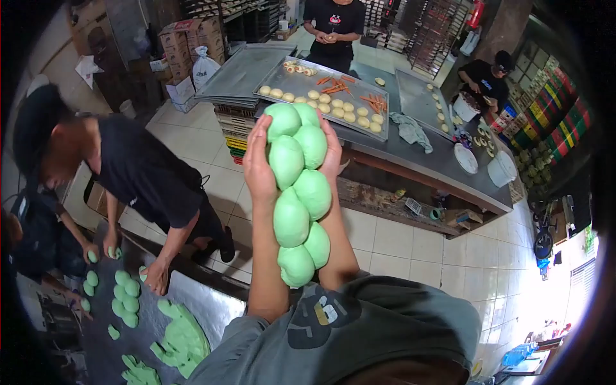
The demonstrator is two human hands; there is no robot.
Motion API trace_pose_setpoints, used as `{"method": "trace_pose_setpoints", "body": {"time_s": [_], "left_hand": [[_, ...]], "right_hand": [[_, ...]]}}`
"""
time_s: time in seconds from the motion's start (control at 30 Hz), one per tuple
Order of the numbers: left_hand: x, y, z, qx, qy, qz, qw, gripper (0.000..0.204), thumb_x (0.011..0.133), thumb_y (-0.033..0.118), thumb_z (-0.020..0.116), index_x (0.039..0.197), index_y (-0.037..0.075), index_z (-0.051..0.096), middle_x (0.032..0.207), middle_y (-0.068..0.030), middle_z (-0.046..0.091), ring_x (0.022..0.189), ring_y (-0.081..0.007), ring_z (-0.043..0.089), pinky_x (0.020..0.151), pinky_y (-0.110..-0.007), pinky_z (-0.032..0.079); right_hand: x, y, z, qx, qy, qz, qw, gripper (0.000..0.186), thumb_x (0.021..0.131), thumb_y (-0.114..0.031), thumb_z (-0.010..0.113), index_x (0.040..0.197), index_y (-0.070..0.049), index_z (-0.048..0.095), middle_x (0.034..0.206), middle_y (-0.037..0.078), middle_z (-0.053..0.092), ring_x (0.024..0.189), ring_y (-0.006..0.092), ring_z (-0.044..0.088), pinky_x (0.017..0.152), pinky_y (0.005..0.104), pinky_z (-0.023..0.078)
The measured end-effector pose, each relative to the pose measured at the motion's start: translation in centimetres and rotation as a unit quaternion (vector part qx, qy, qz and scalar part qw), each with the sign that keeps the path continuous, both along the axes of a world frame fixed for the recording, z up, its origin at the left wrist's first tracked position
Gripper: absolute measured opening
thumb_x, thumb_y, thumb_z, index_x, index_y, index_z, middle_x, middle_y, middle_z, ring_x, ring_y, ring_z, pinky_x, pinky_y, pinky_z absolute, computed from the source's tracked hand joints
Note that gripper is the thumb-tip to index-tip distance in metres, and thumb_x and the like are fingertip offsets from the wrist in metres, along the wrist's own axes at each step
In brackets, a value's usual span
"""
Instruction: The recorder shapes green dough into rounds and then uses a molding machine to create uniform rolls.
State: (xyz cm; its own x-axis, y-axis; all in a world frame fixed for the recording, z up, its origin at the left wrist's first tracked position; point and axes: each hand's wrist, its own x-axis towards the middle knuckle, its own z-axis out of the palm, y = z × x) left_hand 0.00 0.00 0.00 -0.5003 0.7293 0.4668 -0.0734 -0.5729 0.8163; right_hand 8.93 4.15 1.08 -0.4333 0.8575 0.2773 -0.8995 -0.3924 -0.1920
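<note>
Both my arms are stretched out in front of me, bearing a double row of smooth light-green dough balls (292, 215). The balls press against each other and lie along my forearms, from the hands back to near my chest. My left hand (258, 163) cups the far end from the left, fingers upright against the dough. On the other side my right hand (332, 151) holds the same end, partly hidden behind the balls. The undersides of the balls cannot be seen.
Ahead, a metal table (366, 138) carries a tray (295, 77) of pale dough balls and orange strips. At lower left, people shape green dough on a dark worktable (151, 276) beside a large green dough lump (183, 343). Two other people work across the metal table. White buckets (502, 170) stand at right.
</note>
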Motion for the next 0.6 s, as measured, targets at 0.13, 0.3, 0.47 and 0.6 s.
{"method": "trace_pose_setpoints", "body": {"time_s": [0.13,0.3,0.47,0.6], "left_hand": [[-4.2,8.5,0.3,0.031,-0.155,-0.014,0.987,0.037,0.099,0.019,0.041,0.12,-0.007,0.057,0.133,-0.0146,0.05,0.124,-0.0215,0.046,0.106,-0.032,0.033],[-11.0,18.8,2.0,0.045,-0.129,0.073,0.988,0.036,0.099,0.019,0.042,0.12,-0.006,0.058,0.134,-0.0138,0.05,0.124,-0.0211,0.046,0.106,-0.032,0.033],[-20.0,26.2,2.7,0.029,-0.15,0.156,0.976,0.03,0.098,0.02,0.047,0.116,0.0,0.061,0.13,-0.0107,0.054,0.124,-0.0196,0.045,0.106,-0.032,0.032],[-28.6,29.8,1.7,0.049,-0.141,0.24,0.959,0.024,0.096,0.017,0.052,0.107,0.0,0.064,0.132,-0.0099,0.05,0.125,-0.0194,0.044,0.106,-0.029,0.032]], "right_hand": [[-5.5,11.1,-1.7,-0.027,-0.004,0.004,1.0,0.03,0.095,-0.027,0.048,0.116,-0.008,0.057,0.113,0.008,0.062,0.104,0.0221,0.06,0.092,0.0356,0.048],[-13.8,23.5,-0.8,-0.041,-0.013,0.043,0.998,0.04,0.093,-0.026,0.05,0.13,-0.011,0.05,0.117,0.008,0.06,0.107,0.024,0.058,0.095,0.0374,0.045],[-23.2,29.9,1.2,-0.049,-0.031,0.145,0.988,0.034,0.094,-0.033,0.047,0.118,-0.01,0.059,0.113,0.007,0.063,0.105,0.0229,0.06,0.094,0.038,0.046],[-33.4,33.9,1.1,-0.026,-0.085,0.216,0.972,0.038,0.096,-0.036,0.042,0.114,-0.009,0.061,0.113,0.006,0.064,0.105,0.0235,0.06,0.094,0.0389,0.047]]}}
